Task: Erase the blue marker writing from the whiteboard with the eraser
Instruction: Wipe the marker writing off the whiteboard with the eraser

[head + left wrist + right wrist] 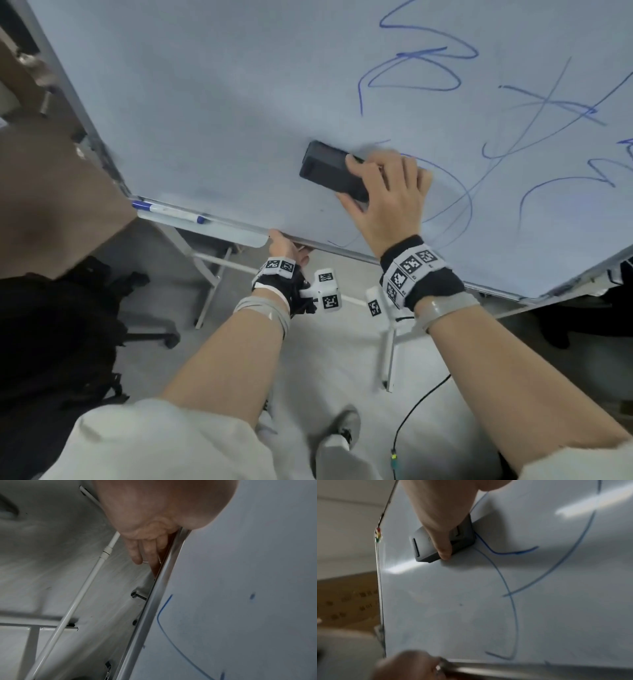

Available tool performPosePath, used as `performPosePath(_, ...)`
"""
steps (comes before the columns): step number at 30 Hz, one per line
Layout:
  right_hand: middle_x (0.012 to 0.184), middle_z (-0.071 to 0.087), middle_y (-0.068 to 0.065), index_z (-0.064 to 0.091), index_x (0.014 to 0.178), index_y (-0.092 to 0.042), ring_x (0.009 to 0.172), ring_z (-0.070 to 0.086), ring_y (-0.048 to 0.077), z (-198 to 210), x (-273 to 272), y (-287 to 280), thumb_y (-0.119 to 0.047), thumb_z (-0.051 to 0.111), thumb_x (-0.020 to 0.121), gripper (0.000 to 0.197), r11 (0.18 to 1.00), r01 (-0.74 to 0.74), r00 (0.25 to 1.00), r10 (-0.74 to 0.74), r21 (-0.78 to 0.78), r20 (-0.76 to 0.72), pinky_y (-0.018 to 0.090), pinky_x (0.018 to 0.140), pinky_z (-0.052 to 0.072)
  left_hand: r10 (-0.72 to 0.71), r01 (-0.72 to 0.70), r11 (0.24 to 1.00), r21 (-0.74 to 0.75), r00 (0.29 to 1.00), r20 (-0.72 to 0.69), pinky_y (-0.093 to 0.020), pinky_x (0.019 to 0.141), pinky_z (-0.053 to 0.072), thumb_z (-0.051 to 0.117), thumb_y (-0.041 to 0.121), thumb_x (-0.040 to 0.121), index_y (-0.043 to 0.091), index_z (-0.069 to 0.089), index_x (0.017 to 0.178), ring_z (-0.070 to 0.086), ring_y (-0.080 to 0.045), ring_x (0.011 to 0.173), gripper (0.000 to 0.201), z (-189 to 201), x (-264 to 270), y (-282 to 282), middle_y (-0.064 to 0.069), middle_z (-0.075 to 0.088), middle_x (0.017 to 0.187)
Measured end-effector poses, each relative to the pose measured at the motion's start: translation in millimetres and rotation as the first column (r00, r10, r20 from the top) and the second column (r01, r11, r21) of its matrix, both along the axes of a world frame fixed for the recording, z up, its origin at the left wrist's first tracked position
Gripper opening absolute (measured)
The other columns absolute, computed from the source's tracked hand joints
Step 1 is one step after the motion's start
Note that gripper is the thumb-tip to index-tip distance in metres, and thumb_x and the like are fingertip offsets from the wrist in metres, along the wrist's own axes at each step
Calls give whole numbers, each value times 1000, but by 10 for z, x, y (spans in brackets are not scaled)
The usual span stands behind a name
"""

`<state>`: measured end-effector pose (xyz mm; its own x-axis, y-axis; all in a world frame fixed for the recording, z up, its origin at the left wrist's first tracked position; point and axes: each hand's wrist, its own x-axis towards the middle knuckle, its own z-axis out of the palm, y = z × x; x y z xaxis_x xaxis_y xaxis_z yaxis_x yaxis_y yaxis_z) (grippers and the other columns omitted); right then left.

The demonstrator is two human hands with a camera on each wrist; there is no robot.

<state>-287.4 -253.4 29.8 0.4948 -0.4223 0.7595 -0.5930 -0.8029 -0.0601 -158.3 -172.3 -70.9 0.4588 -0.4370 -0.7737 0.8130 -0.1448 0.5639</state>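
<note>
A black block eraser [329, 169] lies flat against the whiteboard [212, 102], and my right hand [383, 192] grips its right end with thumb below and fingers above. The right wrist view shows the eraser [423, 543] under my thumb at the end of a blue curve [505, 553]. Blue marker writing [428, 65] covers the board's right half, with loops [455, 205] beside and below my hand. The board's left half is wiped, with faint smears. My left hand [284, 245] grips the board's lower frame edge [159, 588], fingers curled behind it.
A marker tray [212, 229] on the board's lower left holds a blue-capped marker [171, 212]. White stand legs [388, 356] and a black cable [414, 411] lie on the grey floor. A dark chair [61, 325] stands at the left, and my shoes [342, 435] are below.
</note>
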Motion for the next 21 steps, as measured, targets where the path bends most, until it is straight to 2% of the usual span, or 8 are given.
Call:
performPosePath(2, 109, 61, 2, 66, 115, -25, 97, 50, 29, -287, -59, 44, -37, 83, 73, 47, 997, -65, 986, 69, 34, -153, 41, 81, 32, 9, -9, 1000, -11, 1000, -6, -38, 86, 46, 18, 55, 99, 6, 41, 140, 62, -43, 114, 67, -17, -10, -3, -21, 57, 134)
performPosePath(4, 108, 60, 2, 65, 114, -26, 99, 47, 27, -659, -145, 130, -35, 87, 69, 51, 990, -94, 928, 125, 105, -350, 41, 83, 31, 36, -36, 999, 19, 999, 27, -38, 72, 57, 21, 56, 98, 5, 50, 131, 66, -44, 104, 68, -110, 31, -29, -21, 63, 123)
performPosePath(7, 104, 60, 0, 66, 113, -26, 98, 46, 23, -997, -258, 243, -35, 89, 67, 52, 984, -42, 885, 116, 171, -450, 40, 81, 29, 98, -104, 992, 77, 992, 79, -50, 81, 59, 26, 61, 93, 7, 55, 126, 67, -38, 102, 70, -323, 112, -50, -19, 66, 120)
performPosePath(11, 102, 62, -1, 66, 112, -26, 96, 50, 26, -775, -293, 208, -45, 85, 71, 50, 990, -11, 926, 62, 139, -373, 40, 82, 29, 97, -98, 995, 23, 995, 32, -42, 68, 61, 25, 59, 98, 8, 48, 135, 68, -42, 100, 67, -203, 27, -27, -21, 62, 125)
performPosePath(13, 104, 62, 1, 66, 113, -25, 96, 52, 28, -477, -202, 125, -45, 82, 74, 47, 996, 4, 972, 18, 94, -235, 41, 82, 31, 65, -65, 998, 9, 998, 24, -43, 76, 56, 20, 61, 99, 8, 39, 144, 64, -44, 109, 72, -166, 14, -38, -23, 58, 132)
performPosePath(17, 104, 64, 1, 71, 110, -25, 92, 53, 25, -51, -23, -73, -38, 80, 75, 38, 999, 16, 999, -15, -29, 42, 40, 80, 32, 63, -64, 998, 20, 997, 47, -45, 81, 53, 19, 61, 99, 9, 32, 148, 62, -45, 113, 73, -100, 28, -69, -26, 55, 136)
performPosePath(19, 104, 64, 2, 70, 110, -25, 91, 54, 27, -202, -54, -63, -35, 80, 76, 37, 1000, -14, 1000, 14, -26, 4, 40, 80, 32, 72, -77, 996, 48, 994, 83, -47, 85, 55, 21, 59, 99, 9, 34, 146, 64, -45, 109, 70, -92, 2, -76, -26, 57, 131)
performPosePath(21, 105, 63, 3, 67, 112, -23, 93, 54, 28, -591, -196, 38, -34, 81, 75, 41, 998, -42, 990, 48, 50, -135, 41, 79, 32, 112, -119, 992, 48, 986, 126, -50, 92, 55, 24, 64, 96, 12, 35, 143, 64, -45, 108, 72, -158, -30, -87, -24, 57, 129)
